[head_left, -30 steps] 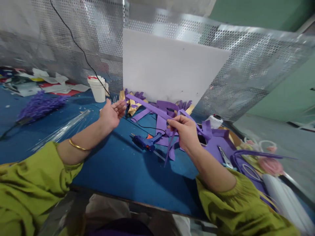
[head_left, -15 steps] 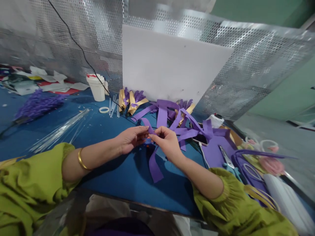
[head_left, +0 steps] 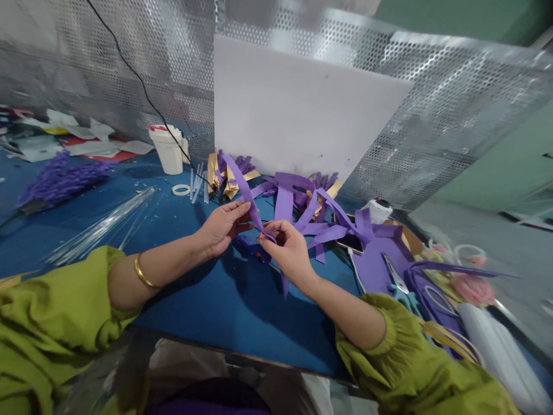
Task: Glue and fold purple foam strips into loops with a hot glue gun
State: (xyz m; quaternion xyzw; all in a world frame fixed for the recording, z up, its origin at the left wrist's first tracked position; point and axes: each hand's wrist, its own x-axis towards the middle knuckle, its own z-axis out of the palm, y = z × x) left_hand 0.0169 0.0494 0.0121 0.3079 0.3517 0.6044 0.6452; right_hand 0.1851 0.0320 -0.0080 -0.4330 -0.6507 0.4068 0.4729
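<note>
Between my two hands runs a purple ribbon strip, its upper end rising to the left above the table. My left hand pinches it between thumb and fingers. My right hand grips the strip lower down, close to the left fingertips, and a short tail hangs below it. Beneath the hands lies a blue glue gun, partly hidden by them. More purple strips lie in loose loops just behind. Small lavender bunches in brown paper rest at the back against the white board.
At left lie a large lavender bunch and clear thin rods. A white cup, a tape roll and glue sticks are behind. On the right are scissors, a phone and purple sheet material.
The strip's end has swung from hanging down in front to standing up at the left. My left hand has shifted slightly left and closed on it, uncovering more of the glue gun.
</note>
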